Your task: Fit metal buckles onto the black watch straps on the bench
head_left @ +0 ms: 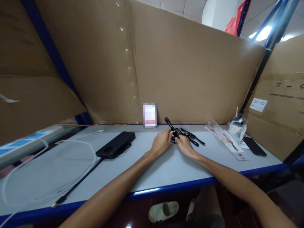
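Observation:
A black spokeshave, one handle tilted up to the upper left, is held over the table between my two hands. My left hand is closed, its fingertips at the left side of the tool's middle. From the right, my right hand pinches the same middle part, thumb on top. My fingers hide much of the tool's body. Just behind and right of my right hand lie more black tools of similar shape, partly overlapping one another.
A black power bank and white cables lie left on the grey table. A blurred white card leans against the cardboard. Right are packaged tools, a lidded cup and a black phone.

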Demonstrator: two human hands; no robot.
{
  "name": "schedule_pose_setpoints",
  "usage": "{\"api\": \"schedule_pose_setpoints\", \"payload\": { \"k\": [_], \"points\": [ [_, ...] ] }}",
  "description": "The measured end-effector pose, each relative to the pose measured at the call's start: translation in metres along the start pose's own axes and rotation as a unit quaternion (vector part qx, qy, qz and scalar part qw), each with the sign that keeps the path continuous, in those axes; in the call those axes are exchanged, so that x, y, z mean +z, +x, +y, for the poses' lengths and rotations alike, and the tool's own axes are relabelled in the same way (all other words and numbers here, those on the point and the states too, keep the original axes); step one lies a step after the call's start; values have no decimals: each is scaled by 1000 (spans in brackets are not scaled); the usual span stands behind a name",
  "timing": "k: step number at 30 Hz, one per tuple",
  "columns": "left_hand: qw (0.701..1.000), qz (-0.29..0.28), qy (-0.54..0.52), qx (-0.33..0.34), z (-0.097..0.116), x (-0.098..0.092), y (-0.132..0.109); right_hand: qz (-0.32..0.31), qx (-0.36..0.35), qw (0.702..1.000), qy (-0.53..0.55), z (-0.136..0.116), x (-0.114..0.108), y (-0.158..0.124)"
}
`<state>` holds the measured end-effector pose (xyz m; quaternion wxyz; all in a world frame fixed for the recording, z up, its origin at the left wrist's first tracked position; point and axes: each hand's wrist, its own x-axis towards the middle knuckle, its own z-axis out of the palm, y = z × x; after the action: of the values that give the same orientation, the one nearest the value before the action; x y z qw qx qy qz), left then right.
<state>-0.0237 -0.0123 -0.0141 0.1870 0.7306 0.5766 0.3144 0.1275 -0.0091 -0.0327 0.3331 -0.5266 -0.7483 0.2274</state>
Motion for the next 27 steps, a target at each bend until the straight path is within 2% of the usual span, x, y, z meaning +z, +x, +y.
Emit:
{"api": "schedule_pose_setpoints", "payload": {
  "k": [2,3,5,7,9,13,16,23,27],
  "points": [
    [991,30,119,48,1,-2,-3,-4,0,1000,11,1,0,1],
    [988,34,137,64,1,-3,-3,-7,-4,1000,11,2,1,1],
    [993,23,102,58,2,-1,-1,-15,-10,1000,2,3,2,1],
    [1000,-1,23,11,1,1,3,-19,-6,1000,-10,4,3,1],
    [1000,-10,-13,-26,1,4,5,-17,-1,1000,-10,5,3,2],
    [993,18,114,34,1,4,1,-13,6,1000,-3,5,1,4],
    [981,-3,188,54,5,0,-5,-13,6,1000,-5,3,-2,4],
    [968,27,244,44,5,-12,-3,-34,16,999,-26,-1,-1,1],
    [963,9,261,58,4,-12,-3,-25,28,999,-6,0,-1,1]
  ]
}}
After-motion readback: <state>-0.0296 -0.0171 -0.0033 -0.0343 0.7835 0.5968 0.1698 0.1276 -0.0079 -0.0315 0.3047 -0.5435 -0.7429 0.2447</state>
